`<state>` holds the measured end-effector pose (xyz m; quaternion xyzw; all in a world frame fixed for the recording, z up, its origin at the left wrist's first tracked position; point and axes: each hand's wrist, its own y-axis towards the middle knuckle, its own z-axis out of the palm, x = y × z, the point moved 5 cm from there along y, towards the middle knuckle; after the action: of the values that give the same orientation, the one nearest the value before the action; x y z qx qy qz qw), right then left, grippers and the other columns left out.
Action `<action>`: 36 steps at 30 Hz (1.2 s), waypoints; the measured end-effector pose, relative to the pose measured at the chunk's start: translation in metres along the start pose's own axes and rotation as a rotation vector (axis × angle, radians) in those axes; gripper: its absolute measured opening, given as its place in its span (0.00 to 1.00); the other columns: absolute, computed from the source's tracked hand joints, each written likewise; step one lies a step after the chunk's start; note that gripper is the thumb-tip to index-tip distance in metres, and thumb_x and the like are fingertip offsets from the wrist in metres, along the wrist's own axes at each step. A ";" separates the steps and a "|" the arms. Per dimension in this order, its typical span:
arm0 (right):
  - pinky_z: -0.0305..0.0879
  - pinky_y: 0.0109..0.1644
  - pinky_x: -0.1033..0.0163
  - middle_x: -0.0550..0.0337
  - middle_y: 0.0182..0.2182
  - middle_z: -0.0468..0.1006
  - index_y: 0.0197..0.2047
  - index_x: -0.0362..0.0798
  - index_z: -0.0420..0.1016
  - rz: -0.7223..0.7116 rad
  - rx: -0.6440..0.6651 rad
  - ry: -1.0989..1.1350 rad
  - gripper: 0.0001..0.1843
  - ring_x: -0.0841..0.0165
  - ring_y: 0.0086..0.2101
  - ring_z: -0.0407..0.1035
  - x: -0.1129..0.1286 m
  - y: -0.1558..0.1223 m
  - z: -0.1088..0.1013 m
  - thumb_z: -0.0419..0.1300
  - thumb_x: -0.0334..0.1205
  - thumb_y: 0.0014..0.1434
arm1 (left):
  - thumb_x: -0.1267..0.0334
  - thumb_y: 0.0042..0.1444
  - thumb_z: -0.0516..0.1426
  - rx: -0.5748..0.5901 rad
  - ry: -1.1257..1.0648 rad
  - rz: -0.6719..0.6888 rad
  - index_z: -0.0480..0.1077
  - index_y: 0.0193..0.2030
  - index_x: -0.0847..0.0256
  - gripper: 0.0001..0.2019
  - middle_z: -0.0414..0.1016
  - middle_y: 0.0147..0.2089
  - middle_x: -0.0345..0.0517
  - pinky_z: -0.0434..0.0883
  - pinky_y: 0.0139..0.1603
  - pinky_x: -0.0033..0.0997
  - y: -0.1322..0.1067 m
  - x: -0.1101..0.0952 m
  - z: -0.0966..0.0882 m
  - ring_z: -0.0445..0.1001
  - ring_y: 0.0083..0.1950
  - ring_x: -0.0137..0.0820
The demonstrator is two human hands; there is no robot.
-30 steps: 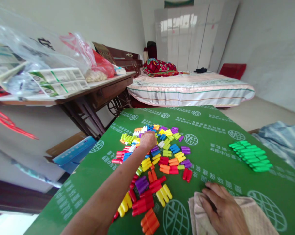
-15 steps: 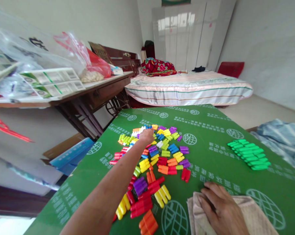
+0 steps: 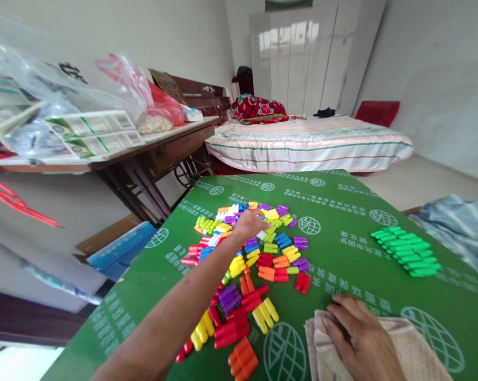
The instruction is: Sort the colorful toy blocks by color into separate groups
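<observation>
At mid-frame my left hand (image 3: pixel 250 225) hovers over the mixed coloured pieces (image 3: pixel 271 261), grip unclear to me; my right hand (image 3: pixel 361 338) lies spread on the cloth (image 3: pixel 421 349). Green pieces (image 3: pixel 407 254) lie grouped at right, the rest unsorted.

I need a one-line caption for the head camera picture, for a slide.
Left hand reaches into mixed coloured plastic pieces on a green board; right hand rests on a cloth.

white walls, pale floor — a striped bed (image 3: pixel 308 143), white wardrobe (image 3: pixel 306 58) behind, wooden desk (image 3: pixel 159 143) at left.
</observation>
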<state>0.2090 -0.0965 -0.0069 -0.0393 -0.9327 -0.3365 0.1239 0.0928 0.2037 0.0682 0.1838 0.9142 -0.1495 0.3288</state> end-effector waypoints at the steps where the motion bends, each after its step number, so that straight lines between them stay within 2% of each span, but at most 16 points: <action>1: 0.70 0.46 0.55 0.53 0.41 0.78 0.37 0.49 0.77 0.006 0.004 0.000 0.13 0.60 0.41 0.72 0.000 0.001 0.000 0.55 0.45 0.63 | 0.63 0.56 0.61 0.027 -0.085 -0.010 0.69 0.48 0.64 0.14 0.75 0.38 0.42 0.75 0.39 0.34 -0.007 -0.002 0.007 0.75 0.37 0.29; 4: 0.70 0.45 0.56 0.53 0.41 0.79 0.37 0.49 0.77 0.042 0.033 -0.004 0.12 0.61 0.42 0.72 0.001 0.002 -0.001 0.54 0.44 0.63 | 0.68 0.52 0.62 0.098 -0.326 -0.034 0.70 0.47 0.64 0.15 0.74 0.33 0.39 0.73 0.33 0.28 -0.029 -0.011 0.026 0.74 0.32 0.27; 9: 0.71 0.46 0.55 0.53 0.40 0.79 0.39 0.48 0.78 0.120 0.125 0.018 0.12 0.61 0.41 0.73 0.003 0.011 -0.004 0.53 0.41 0.62 | 0.71 0.41 0.65 0.190 -0.594 -0.061 0.74 0.36 0.64 0.13 0.71 0.25 0.36 0.72 0.30 0.27 -0.059 -0.022 0.046 0.71 0.27 0.26; 13: 0.73 0.46 0.56 0.51 0.41 0.80 0.47 0.45 0.76 0.216 0.124 0.090 0.17 0.61 0.41 0.75 0.009 0.031 -0.008 0.52 0.42 0.62 | 0.72 0.36 0.65 0.239 -0.693 -0.074 0.73 0.32 0.63 0.12 0.68 0.24 0.34 0.71 0.29 0.26 -0.076 -0.029 0.058 0.70 0.26 0.24; 17: 0.73 0.46 0.57 0.50 0.43 0.81 0.58 0.44 0.69 0.321 0.126 0.158 0.24 0.61 0.42 0.76 0.020 0.054 -0.005 0.54 0.43 0.60 | 0.70 0.34 0.65 0.284 -0.744 -0.071 0.68 0.29 0.62 0.13 0.69 0.25 0.34 0.71 0.27 0.27 -0.096 -0.034 0.071 0.71 0.26 0.26; 20: 0.73 0.45 0.58 0.50 0.45 0.80 0.60 0.45 0.67 0.338 0.139 0.195 0.26 0.62 0.41 0.77 0.029 0.067 0.000 0.56 0.42 0.59 | 0.67 0.32 0.66 0.295 -0.763 -0.060 0.66 0.28 0.61 0.15 0.67 0.22 0.32 0.68 0.24 0.24 -0.108 -0.033 0.078 0.69 0.24 0.25; 24: 0.73 0.43 0.59 0.52 0.43 0.81 0.54 0.48 0.72 0.325 0.135 0.201 0.20 0.62 0.39 0.77 0.036 0.072 0.001 0.56 0.38 0.58 | 0.63 0.33 0.66 0.284 -0.780 -0.053 0.63 0.27 0.60 0.16 0.66 0.21 0.32 0.65 0.23 0.23 -0.117 -0.027 0.084 0.67 0.23 0.24; 28: 0.72 0.40 0.61 0.56 0.39 0.82 0.53 0.49 0.72 0.357 0.175 0.234 0.19 0.64 0.35 0.76 0.038 0.069 0.002 0.57 0.36 0.57 | 0.58 0.33 0.66 0.295 -0.804 -0.050 0.62 0.26 0.60 0.17 0.67 0.21 0.33 0.65 0.23 0.23 -0.119 -0.023 0.086 0.67 0.23 0.24; 32: 0.72 0.42 0.60 0.54 0.42 0.81 0.55 0.48 0.70 0.369 0.216 0.253 0.23 0.63 0.38 0.76 0.036 0.067 0.003 0.56 0.34 0.56 | 0.56 0.32 0.68 0.302 -0.838 -0.067 0.64 0.25 0.61 0.19 0.67 0.21 0.34 0.68 0.24 0.24 -0.120 -0.018 0.089 0.67 0.25 0.25; 36: 0.70 0.47 0.58 0.52 0.45 0.79 0.57 0.48 0.69 0.375 0.253 0.253 0.23 0.62 0.42 0.75 0.033 0.066 0.004 0.55 0.33 0.56 | 0.59 0.35 0.67 0.330 -0.891 -0.067 0.66 0.29 0.61 0.17 0.70 0.25 0.36 0.73 0.30 0.27 -0.123 -0.016 0.090 0.70 0.29 0.26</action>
<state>0.1862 -0.0440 0.0396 -0.1535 -0.9208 -0.1907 0.3038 0.1001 0.0556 0.0311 0.1220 0.6536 -0.3673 0.6504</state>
